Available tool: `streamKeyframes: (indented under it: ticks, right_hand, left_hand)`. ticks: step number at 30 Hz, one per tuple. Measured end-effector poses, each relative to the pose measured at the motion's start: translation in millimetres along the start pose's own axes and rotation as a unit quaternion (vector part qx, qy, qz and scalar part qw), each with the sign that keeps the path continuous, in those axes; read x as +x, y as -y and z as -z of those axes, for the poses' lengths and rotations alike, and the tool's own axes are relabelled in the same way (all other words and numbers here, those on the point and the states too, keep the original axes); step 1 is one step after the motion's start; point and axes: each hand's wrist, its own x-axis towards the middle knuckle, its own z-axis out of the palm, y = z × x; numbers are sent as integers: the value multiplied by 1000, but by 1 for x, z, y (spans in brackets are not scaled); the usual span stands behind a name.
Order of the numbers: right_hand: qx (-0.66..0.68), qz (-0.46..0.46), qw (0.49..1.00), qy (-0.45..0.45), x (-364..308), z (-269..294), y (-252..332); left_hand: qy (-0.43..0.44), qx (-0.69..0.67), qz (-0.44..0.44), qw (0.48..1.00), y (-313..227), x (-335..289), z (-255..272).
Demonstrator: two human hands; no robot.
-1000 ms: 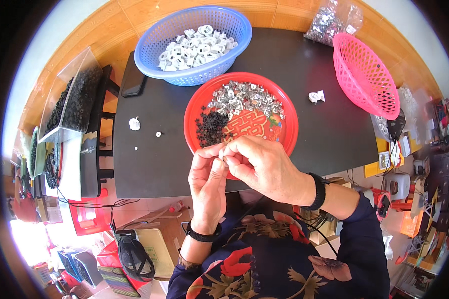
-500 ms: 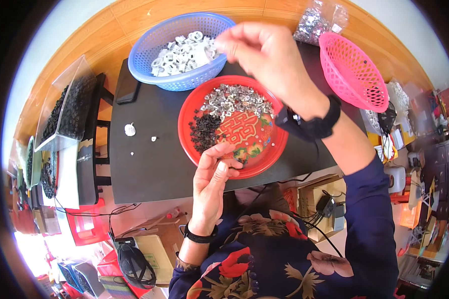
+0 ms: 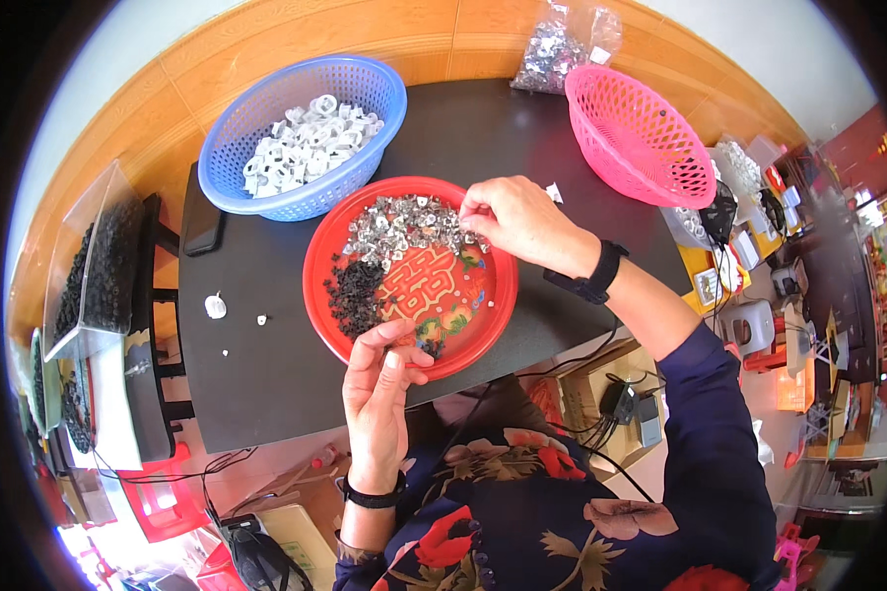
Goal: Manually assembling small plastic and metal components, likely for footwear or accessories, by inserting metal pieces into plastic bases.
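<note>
A round red plate [image 3: 511, 295] lies on the dark table with a pile of small shiny metal pieces [image 3: 404, 225] at its far side. A heap of tiny black parts [image 3: 353, 295] sits at the plate's left. My right hand [image 3: 537, 225] reaches to the plate's far right, thumb and fingers pinched together at the edge of the metal pieces. What they grip is too small to make out. At the plate's near rim, my left hand [image 3: 379, 389] is palm up, its fingers curled toward the thumb; whatever lies between them is hidden.
A blue basket [image 3: 232, 133] holding white plastic parts [image 3: 310, 146] stands beyond the plate at left. A pink basket [image 3: 641, 148] is at far right, near a clear bag of small parts [image 3: 562, 54]. A phone [image 3: 203, 225] and white scraps [image 3: 215, 305] lie at left.
My right hand has come down from beside the blue basket to the metal pieces on the plate. My left hand stays by the near rim. The whole view has shifted.
</note>
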Motion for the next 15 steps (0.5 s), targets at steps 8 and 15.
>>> streamKeyframes:
  ticks: [8,15]
  right_hand:
    - [39,-45,998,-35,-43,22,18]
    - [137,-102,975,-145,-96,4,8]
  left_hand:
    - [-49,-58,-179,981,-36,-25,55]
    - [-327,16,-113,938,-34,-71,138]
